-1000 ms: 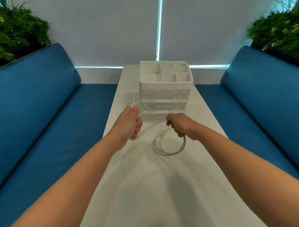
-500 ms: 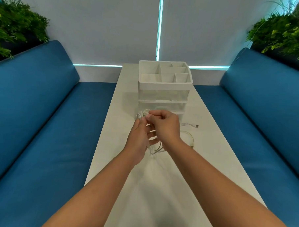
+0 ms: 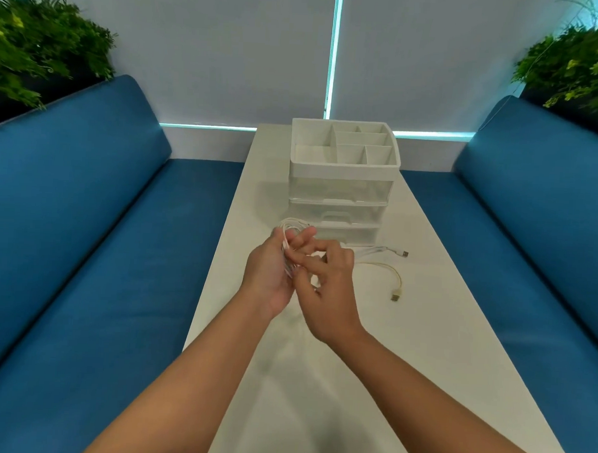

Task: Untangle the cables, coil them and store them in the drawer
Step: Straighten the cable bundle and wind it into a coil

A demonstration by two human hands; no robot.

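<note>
Both hands now meet over the table (image 3: 284, 379), where a second ago they were pulled apart. The left hand (image 3: 269, 276) holds white cable loops (image 3: 289, 226), its fingers curled round them. The right hand (image 3: 329, 286) pinches the same cable, fingers bent. Two cable ends (image 3: 396, 278) now lie on the table, right of the hands. The drawer unit (image 3: 340, 194) stands just behind, drawers closed.

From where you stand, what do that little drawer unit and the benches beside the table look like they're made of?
The drawer unit looks like plastic: an opaque white matte top tray over see-through, slightly glossy drawers. The benches seem upholstered in smooth blue material with a soft sheen, perhaps faux leather or tight-woven fabric; the view leaves that open.
</note>
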